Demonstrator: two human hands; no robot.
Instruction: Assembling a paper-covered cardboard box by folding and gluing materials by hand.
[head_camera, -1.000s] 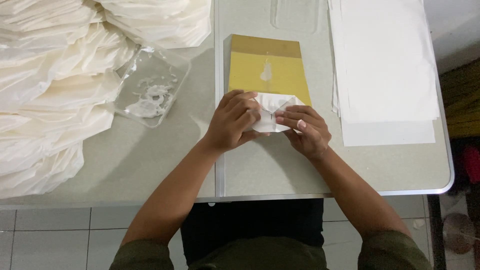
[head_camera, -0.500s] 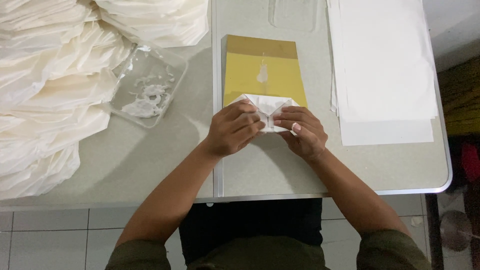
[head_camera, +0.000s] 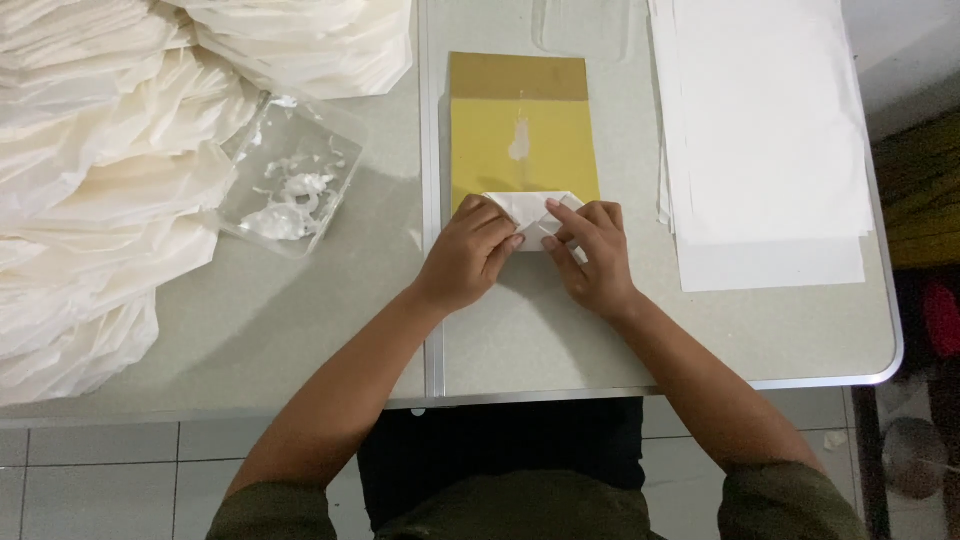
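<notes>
A small folded piece of white paper (head_camera: 532, 209) lies at the near edge of a yellow board (head_camera: 522, 135) with a brown strip on its far end and a white glue blob in its middle. My left hand (head_camera: 468, 250) presses on the paper's left side with curled fingers. From the right, my right hand (head_camera: 592, 254) pinches the paper's folded edge between its fingertips. Both hands cover most of the paper.
A stack of white paper sheets (head_camera: 768, 130) lies at the right. Piles of folded white paper (head_camera: 110, 190) fill the left side. A clear plastic tray (head_camera: 292, 177) with white glue residue sits between the piles and the board. The grey table (head_camera: 700, 335) ends near my body.
Both hands stayed on the folded paper, shifting slightly. The fingers have closed in over the fold, so less of the white paper shows than one second ago.
</notes>
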